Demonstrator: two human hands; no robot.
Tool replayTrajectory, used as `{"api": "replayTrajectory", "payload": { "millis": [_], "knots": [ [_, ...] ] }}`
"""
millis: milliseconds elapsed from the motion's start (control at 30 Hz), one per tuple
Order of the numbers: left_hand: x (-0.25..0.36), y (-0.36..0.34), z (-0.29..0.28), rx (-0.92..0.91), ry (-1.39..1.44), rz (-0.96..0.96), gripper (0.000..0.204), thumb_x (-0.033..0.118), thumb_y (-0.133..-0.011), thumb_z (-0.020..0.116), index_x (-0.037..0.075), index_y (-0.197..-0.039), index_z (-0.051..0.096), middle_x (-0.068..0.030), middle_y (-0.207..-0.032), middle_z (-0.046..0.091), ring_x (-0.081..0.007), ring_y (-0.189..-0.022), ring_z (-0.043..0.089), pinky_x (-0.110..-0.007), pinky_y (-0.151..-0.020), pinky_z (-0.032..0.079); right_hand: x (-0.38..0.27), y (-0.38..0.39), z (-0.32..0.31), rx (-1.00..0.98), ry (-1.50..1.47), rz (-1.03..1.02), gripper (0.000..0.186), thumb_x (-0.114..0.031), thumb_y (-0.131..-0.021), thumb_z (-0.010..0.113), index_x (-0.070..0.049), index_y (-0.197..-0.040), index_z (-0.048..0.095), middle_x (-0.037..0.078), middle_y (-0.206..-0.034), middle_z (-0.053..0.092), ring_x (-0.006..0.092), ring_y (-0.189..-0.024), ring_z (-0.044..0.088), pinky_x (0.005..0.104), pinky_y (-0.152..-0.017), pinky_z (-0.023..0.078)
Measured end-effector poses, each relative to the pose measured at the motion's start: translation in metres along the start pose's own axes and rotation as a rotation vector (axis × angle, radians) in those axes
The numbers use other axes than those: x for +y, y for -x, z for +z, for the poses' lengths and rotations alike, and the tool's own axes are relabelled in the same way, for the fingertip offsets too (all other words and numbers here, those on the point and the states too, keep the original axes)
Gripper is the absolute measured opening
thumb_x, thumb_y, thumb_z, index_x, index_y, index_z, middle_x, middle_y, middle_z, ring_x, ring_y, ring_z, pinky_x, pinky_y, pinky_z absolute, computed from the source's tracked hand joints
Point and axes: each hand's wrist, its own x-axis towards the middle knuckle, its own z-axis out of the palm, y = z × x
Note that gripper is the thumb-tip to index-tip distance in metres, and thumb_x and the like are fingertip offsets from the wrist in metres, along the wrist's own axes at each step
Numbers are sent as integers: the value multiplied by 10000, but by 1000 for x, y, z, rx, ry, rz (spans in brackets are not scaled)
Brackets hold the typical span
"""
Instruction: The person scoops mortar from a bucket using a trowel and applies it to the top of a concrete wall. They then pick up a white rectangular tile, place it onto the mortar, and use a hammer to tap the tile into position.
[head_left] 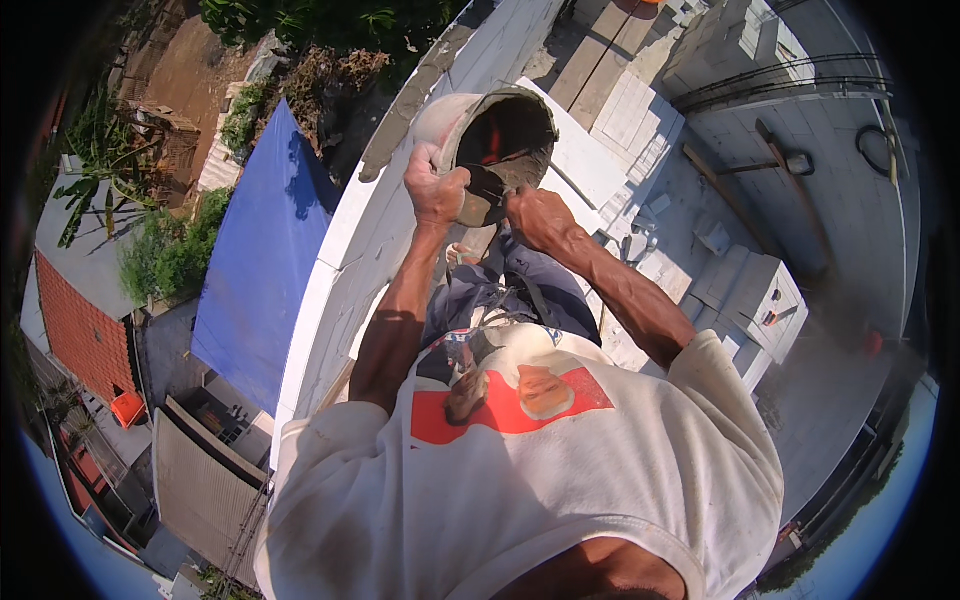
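A pale bucket (442, 120) with a grey, crusted rim is tipped over by the white block wall, its mouth turned toward me. Wet mortar (528, 168) lies inside along its lower side. My left hand (436, 188) is closed on the bucket's near left edge. In my right hand (545, 218), fingers wrapped round a handle they mostly hide, is what looks like a trowel (482, 205), its grey blade at the bucket's mouth. Grey mortar (392, 135) coats part of the wall top (345, 225) just left of the bucket.
Beyond the wall, far below, are a blue tarp (250, 260) and a tiled roof (85, 320). To the right are wooden planks (590, 65), stacked white blocks (745, 300) and scattered block pieces (715, 237). Thin bars (780, 82) run across the upper right.
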Motion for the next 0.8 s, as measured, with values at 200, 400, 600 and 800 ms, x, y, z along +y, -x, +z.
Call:
{"api": "replayTrajectory", "payload": {
  "millis": [200,400,600,800],
  "knots": [
    [-6,-7,18,83,220,-259,257,-61,-647,656,51,-836,522,8,-797,539,-105,-685,486,-283,-616,438,50,4,0,-43,-632,62,480,-299,-877,797,8,-1230,690,253,-971,741,357,-926,731,474,-829,558],
    [-38,0,23,254,392,-531,286,-17,-626,638,43,-851,473,-35,-843,534,-135,-714,481,-299,-671,442,87,-10,7,-13,-677,70,470,-359,-883,802,-7,-1184,722,178,-705,662,267,-625,609,423,-638,504],
    [-72,30,20,436,399,-805,538,-40,-638,611,-54,-1175,570,-119,-1056,620,-261,-940,641,-357,-850,525,150,-61,-46,67,-454,60,366,-311,-899,753,31,-1017,702,212,-793,693,377,-763,706,480,-718,550],
    [-125,96,8,578,305,-918,448,-14,-638,631,-24,-1084,581,-108,-1046,629,-255,-952,592,-370,-884,472,241,-181,-94,234,-236,55,364,-211,-872,753,41,-1045,555,273,-803,693,443,-769,715,510,-698,579]
  ]
}}
